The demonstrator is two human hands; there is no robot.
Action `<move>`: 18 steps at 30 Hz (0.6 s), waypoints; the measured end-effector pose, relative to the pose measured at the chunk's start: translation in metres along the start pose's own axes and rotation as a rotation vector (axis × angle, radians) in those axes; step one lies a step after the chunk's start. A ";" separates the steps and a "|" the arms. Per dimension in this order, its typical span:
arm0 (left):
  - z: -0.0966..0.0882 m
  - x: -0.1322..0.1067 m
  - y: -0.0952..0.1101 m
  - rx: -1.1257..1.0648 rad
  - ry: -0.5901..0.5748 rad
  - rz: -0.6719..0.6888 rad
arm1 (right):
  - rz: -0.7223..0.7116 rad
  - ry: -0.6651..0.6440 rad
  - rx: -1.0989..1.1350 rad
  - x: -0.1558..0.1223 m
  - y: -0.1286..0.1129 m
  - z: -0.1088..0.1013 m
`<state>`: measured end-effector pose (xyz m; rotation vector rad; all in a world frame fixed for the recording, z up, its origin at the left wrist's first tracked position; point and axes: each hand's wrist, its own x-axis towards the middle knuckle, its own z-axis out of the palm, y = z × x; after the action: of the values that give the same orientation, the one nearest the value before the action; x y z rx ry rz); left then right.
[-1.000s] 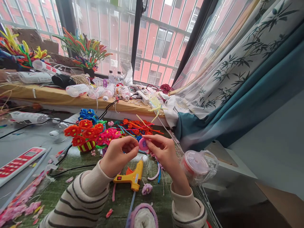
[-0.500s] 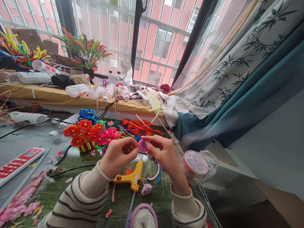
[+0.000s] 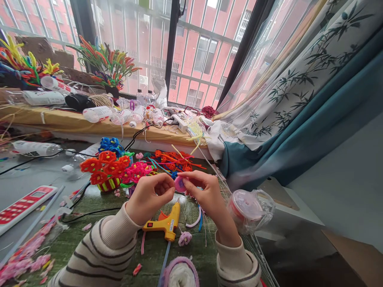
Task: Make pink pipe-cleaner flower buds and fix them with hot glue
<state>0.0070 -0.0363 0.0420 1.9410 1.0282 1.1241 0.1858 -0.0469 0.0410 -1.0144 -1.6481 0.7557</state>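
Note:
My right hand (image 3: 205,189) pinches a small round pink-and-purple coil (image 3: 179,184), which looks like wound pipe cleaner, between thumb and fingers. Close against its left side is my left hand (image 3: 154,195), thumb and forefinger pressed together; whatever is between those fingertips is too small to make out. Below both hands a yellow hot glue gun (image 3: 166,225) lies on the dark green table, nozzle pointing up toward the coil. Beside the gun sits a small pink fuzzy flower (image 3: 185,238). A white roll with a pink fuzzy rim (image 3: 181,273) stands at the near edge.
Pipe-cleaner flowers in red (image 3: 106,163), blue and pink stand left of my hands. Loose orange pipe cleaners (image 3: 176,159) lie behind. A plastic-wrapped spool (image 3: 247,209) is at the right. Black cables (image 3: 89,210) cross the left side, and bottles (image 3: 97,113) line the sill.

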 end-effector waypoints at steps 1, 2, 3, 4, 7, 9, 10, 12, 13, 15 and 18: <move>0.000 0.000 0.001 0.000 0.002 0.001 | -0.001 0.000 -0.001 0.000 0.000 0.000; 0.000 0.000 0.001 0.001 0.002 0.002 | -0.003 -0.002 -0.002 0.000 -0.001 0.000; 0.000 0.000 0.001 0.002 0.002 0.003 | -0.006 -0.003 -0.004 0.000 -0.001 0.000; 0.000 0.000 0.002 0.004 0.002 0.005 | -0.009 -0.005 -0.007 0.000 -0.001 0.000; 0.000 0.000 0.003 0.003 0.002 0.004 | -0.019 -0.014 -0.013 0.000 0.000 -0.001; 0.001 0.000 0.003 -0.001 0.005 0.001 | -0.023 -0.020 -0.015 0.000 0.000 -0.001; 0.001 0.000 0.004 -0.002 0.007 0.001 | -0.025 -0.021 -0.016 0.000 0.000 -0.001; 0.001 0.000 0.004 0.002 0.011 0.001 | -0.027 -0.022 -0.019 0.000 -0.001 -0.001; 0.001 0.000 0.004 0.005 0.011 0.001 | -0.027 -0.023 -0.020 0.000 -0.001 -0.001; 0.001 0.000 0.004 0.008 0.008 0.001 | -0.023 -0.027 -0.015 0.000 -0.002 -0.001; 0.000 0.000 0.003 -0.002 0.000 -0.009 | -0.016 -0.040 -0.004 0.000 -0.002 -0.001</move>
<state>0.0085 -0.0377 0.0447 1.9336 1.0342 1.1196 0.1864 -0.0480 0.0432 -0.9933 -1.6910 0.7668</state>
